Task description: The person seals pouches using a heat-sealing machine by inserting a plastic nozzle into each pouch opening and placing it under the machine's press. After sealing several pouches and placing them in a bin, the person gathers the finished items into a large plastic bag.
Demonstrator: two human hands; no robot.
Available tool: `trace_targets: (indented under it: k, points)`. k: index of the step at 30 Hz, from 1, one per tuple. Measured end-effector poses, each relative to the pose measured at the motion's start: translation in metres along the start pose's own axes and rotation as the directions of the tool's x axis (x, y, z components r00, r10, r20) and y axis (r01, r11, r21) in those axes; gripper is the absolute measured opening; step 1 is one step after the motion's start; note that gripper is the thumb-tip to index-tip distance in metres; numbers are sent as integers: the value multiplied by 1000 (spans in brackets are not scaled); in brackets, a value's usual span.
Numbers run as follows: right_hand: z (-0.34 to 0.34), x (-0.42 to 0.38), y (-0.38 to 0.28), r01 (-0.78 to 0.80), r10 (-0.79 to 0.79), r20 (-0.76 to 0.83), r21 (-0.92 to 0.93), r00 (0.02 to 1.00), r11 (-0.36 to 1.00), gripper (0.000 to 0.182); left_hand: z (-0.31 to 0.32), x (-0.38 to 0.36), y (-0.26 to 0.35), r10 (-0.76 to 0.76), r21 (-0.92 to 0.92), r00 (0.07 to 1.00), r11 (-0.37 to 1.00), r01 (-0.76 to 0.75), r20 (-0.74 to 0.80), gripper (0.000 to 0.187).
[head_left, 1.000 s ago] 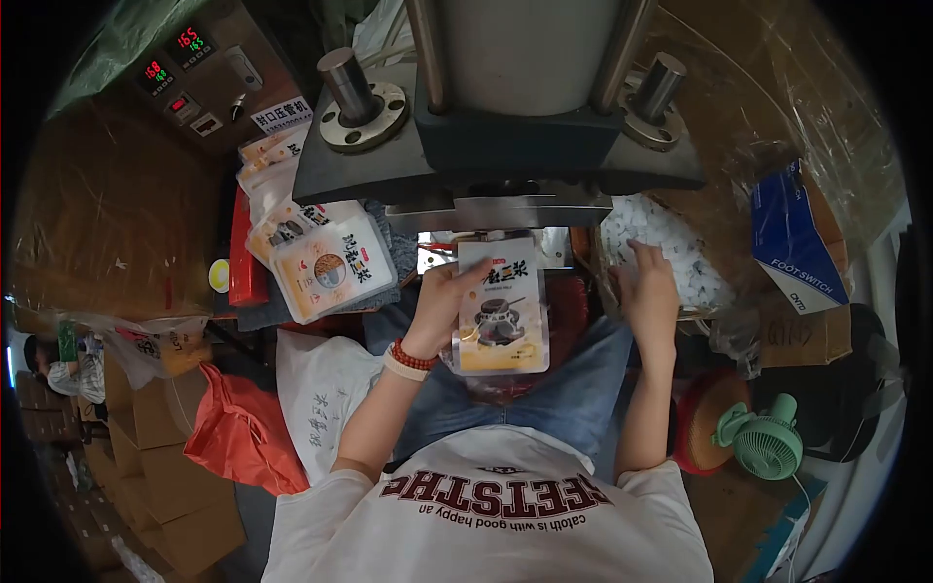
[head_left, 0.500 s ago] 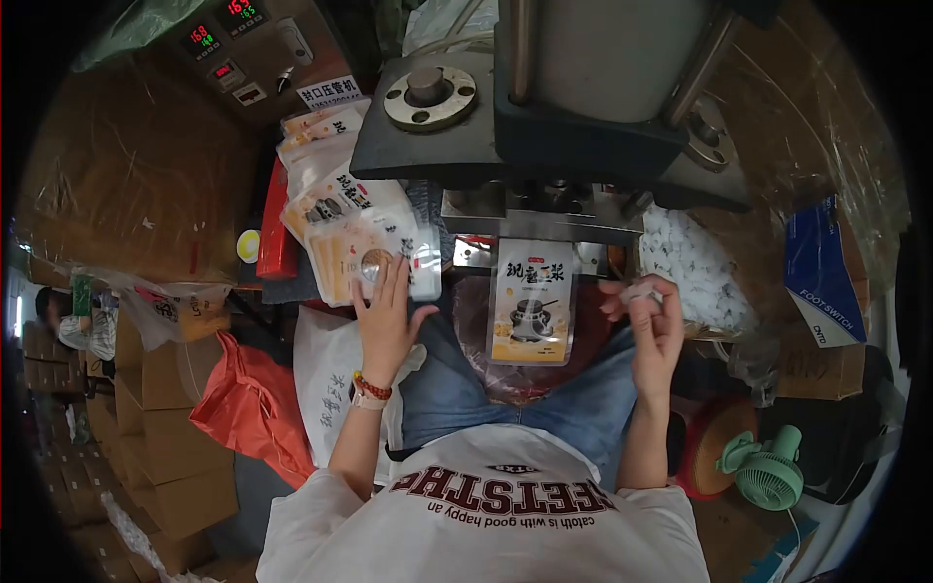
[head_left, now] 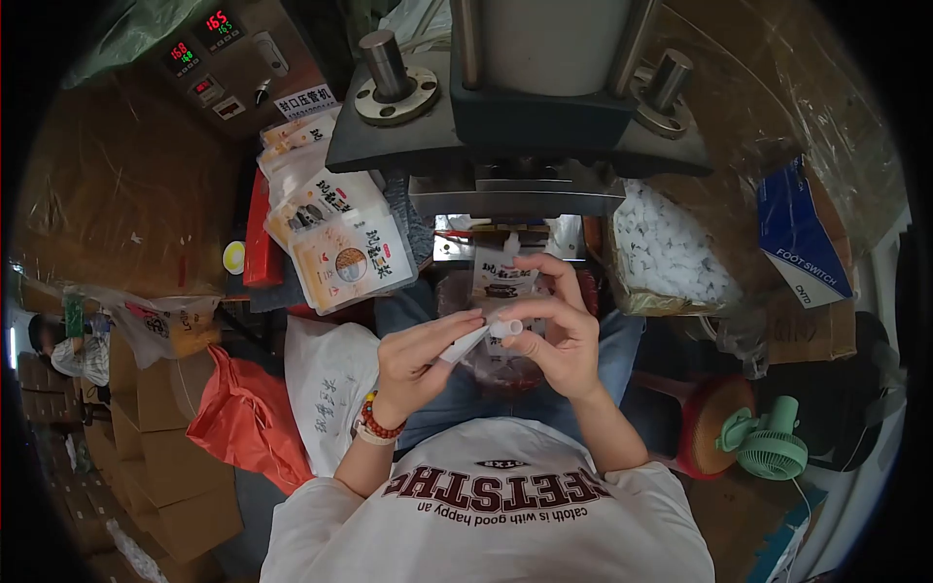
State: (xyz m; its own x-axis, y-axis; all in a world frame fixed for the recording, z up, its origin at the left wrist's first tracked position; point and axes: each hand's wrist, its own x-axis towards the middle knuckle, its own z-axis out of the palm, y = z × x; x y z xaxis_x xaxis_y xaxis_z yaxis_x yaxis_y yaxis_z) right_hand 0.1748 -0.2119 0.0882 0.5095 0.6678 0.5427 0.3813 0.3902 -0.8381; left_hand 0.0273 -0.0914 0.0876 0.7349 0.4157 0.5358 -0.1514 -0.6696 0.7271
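Drawn together, left hand (head_left: 406, 367) pinches a pouch (head_left: 466, 345), right hand (head_left: 569, 355) a white spout (head_left: 506, 328) (between them).

One held spout (head_left: 506, 328), one press (head_left: 530, 112), two flanges (head_left: 424, 92) and one green fan (head_left: 771, 452)

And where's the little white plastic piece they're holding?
In the head view, the white plastic piece is just right of centre, held in the right hand, beside the left hand's fingertips.
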Motion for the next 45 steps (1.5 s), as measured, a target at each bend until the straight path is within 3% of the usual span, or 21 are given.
trace_targets:
  k: [2, 4, 6, 11, 13, 15, 18, 19, 21, 22, 23, 25, 28, 30, 32, 34, 37, 38, 40, 44, 45]
  points:
    - [-5, -3, 3, -36, 36, 4, 56, 999, 998, 29, 18, 0, -8, -125, -71, 992, 989, 127, 35, 20]
    - [-8, -5, 8, -174, 123, -177, -308, 976, 936, 37, 39, -3, -27, -248, -131, 966, 958, 256, 76, 16]
    - [-27, -3, 8, -194, 88, -298, -345, 950, 918, 37, 57, 1, -50, -647, -383, 710, 603, 700, 277, 21]
    - [-94, 19, 8, -288, 16, -374, -685, 927, 669, 21, 66, 44, -62, -684, -709, 645, 263, 654, 341, 22]
    - [-109, 11, 47, -298, 131, -270, -904, 954, 307, 22, 68, 49, -67, -684, -723, 633, 222, 654, 362, 22]
    - [-112, 8, 57, -353, 229, -287, -872, 930, 340, 23, 69, 50, -69, -684, -736, 622, 182, 652, 382, 23]
    - [-118, 8, 62, -375, 300, -274, -854, 914, 360, 25, 65, 48, -74, -698, -617, 604, 292, 731, 385, 23]
    - [-118, 10, 62, -343, 260, -262, -873, 930, 348, 24, 62, 44, -81, -661, -509, 662, 459, 728, 352, 36]
    - [-116, 14, 51, -341, 171, -295, -830, 940, 441, 24, 32, 48, -42, -687, -38, 726, 725, 688, 26, 57]
    - [-115, 14, 45, -336, 94, -339, -782, 936, 525, 23, 21, 28, -57, -307, 393, 928, 843, 368, -211, 72]
    - [-112, 12, 41, -334, 94, -337, -781, 937, 527, 23, 12, 19, -56, -307, 395, 927, 841, 369, -213, 72]
    - [-97, 3, 31, -395, 206, -489, -323, 848, 860, 24, -1, 2, -53, -287, 924, 925, 213, 316, -250, 70]
    - [-57, 1, 6, -171, 187, -268, 83, 945, 982, 26, -18, -39, -93, -238, 848, 971, 510, 145, -23, 63]
    - [-40, -1, -6, -184, 206, -99, 192, 974, 964, 29, -26, -40, -85, -176, 788, 984, 605, 117, -12, 49]
    - [-23, -5, -12, -256, 274, -11, 324, 962, 911, 32, -28, -32, -68, -480, 258, 864, 824, 504, -151, 40]
    - [-5, -5, -5, -268, 281, 31, 418, 959, 868, 31, -24, -21, -50, -314, 278, 934, 894, 352, -171, 40]
    - [4, 3, 6, -145, 173, 147, -187, 974, 972, 28, -17, -13, -26, -77, 330, 987, 936, 120, -140, 41]
    - [1, 3, 4, -142, 171, 145, -190, 975, 971, 28, -17, -11, -19, -6, 361, 995, 932, 42, -100, 42]
    - [-8, 7, -4, 345, -153, 372, -532, 916, 773, 32, -20, -7, -9, 18, 438, 999, 899, 1, -39, 43]
    - [-20, 14, -24, 416, -158, 441, -584, 884, 697, 35, -7, -1, -4, 45, 298, 997, 952, -62, 61, 38]
    - [-22, 17, -22, 333, -129, 361, -586, 923, 739, 36, 3, -2, -9, -120, 161, 990, 981, 107, 71, 27]
